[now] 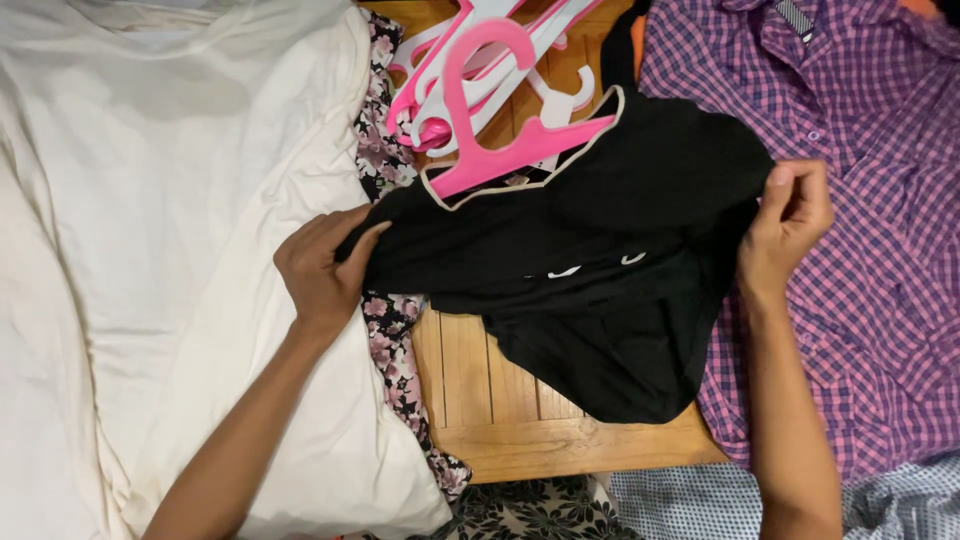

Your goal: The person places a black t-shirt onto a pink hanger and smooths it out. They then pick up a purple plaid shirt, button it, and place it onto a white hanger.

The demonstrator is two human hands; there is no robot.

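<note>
Left hand: the left hand [320, 268] is closed on the left end of the black garment [590, 260], fingers curled over a pinched fold of the cloth, right where it meets the cream sheet.

Right hand: the right hand [790, 222] is pinched shut on the garment's right end, thumb and fingers gathering the fabric at its upper right edge, over the checked shirt.

Black garment: it lies across the middle of the wooden bench [500, 400], stretched between the two hands, its lower part sagging in loose folds toward the bench's near edge. A pale piping trims its neckline, and two small white marks show on the front.

Hanger: a pink plastic hanger [480, 110] sits in the neckline at the garment's upper left, its hook pointing toward the far edge, resting against a heap of white and pink hangers [520, 50].

Key relation: the garment's long axis runs left to right between the hands, each hand holding one end, so neither is nearer than the other; the hanger lies beyond them, closer to the left hand.

Surroundings: cream sheet [150, 250] over the left side, a floral cloth [395, 350] peeping from under its edge, a purple checked shirt [870, 200] on the right, a pale blue checked cloth [700, 505] at the near right corner.
</note>
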